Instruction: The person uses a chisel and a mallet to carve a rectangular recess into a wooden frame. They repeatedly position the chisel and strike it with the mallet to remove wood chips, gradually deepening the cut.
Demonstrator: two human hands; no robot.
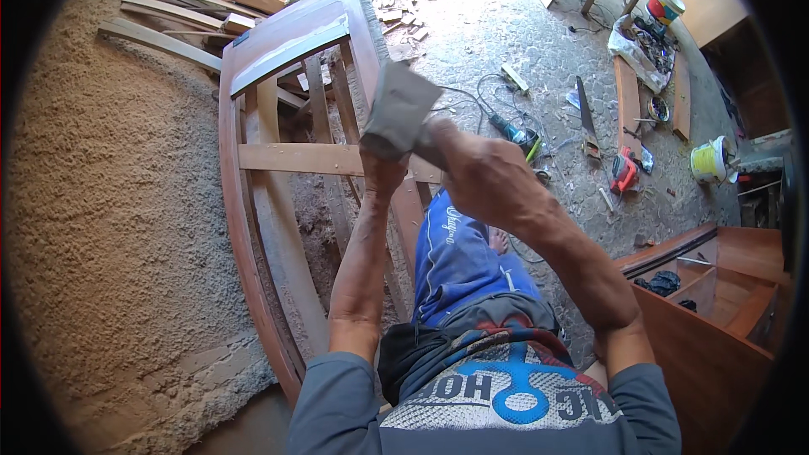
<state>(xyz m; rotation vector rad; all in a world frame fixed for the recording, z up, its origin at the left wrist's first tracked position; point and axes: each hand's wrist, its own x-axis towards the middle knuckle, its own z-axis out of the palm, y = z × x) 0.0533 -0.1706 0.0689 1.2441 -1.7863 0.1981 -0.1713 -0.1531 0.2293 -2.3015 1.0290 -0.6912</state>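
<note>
Packages on the floor: one round tub (666, 2), banded red, yellow and blue, far right corner beside the stool legs. One yellowish-white bucket (709, 159), right edge, near the wooden cabinet. No signs or screens visible.

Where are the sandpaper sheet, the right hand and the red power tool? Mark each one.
sandpaper sheet (403, 101), head view, middle of the grey sheet.
right hand (480, 177), head view, back of the hand.
red power tool (624, 173), head view, its red body on the floor.
</note>
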